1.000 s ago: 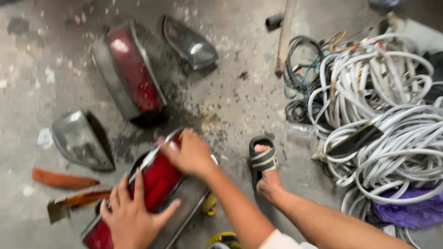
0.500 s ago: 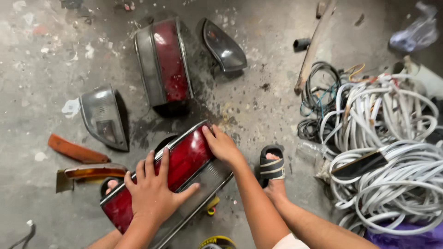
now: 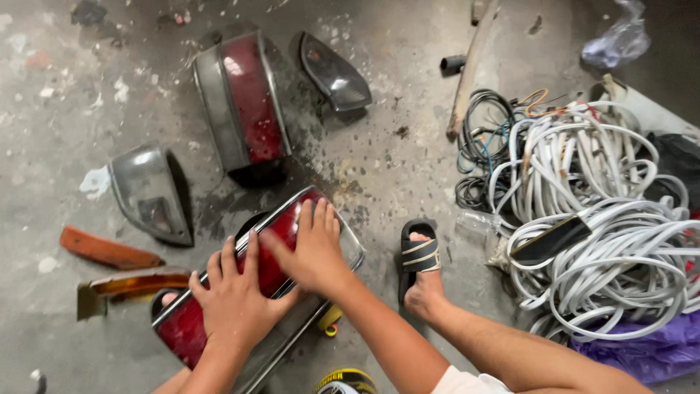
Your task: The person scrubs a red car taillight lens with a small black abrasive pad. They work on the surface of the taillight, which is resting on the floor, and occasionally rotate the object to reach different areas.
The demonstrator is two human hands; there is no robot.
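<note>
**Both hands flat on a red tail lamp**

The left hand (image 3: 233,299) and right hand (image 3: 313,248) press open palms — fingers spread, gripping nothing — on the red tail lamp (image 3: 281,252) lying on the concrete floor (image 3: 58,168), below a second tail lamp (image 3: 244,102) and left of coiled white cables (image 3: 605,241).

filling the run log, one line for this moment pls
left hand flat on red tail light | right hand flat on it | light on concrete floor | white cables right

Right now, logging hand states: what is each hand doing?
Left hand: open, flat on the long red tail-light lens.
Right hand: open, palm pressed on the same lens.
</note>
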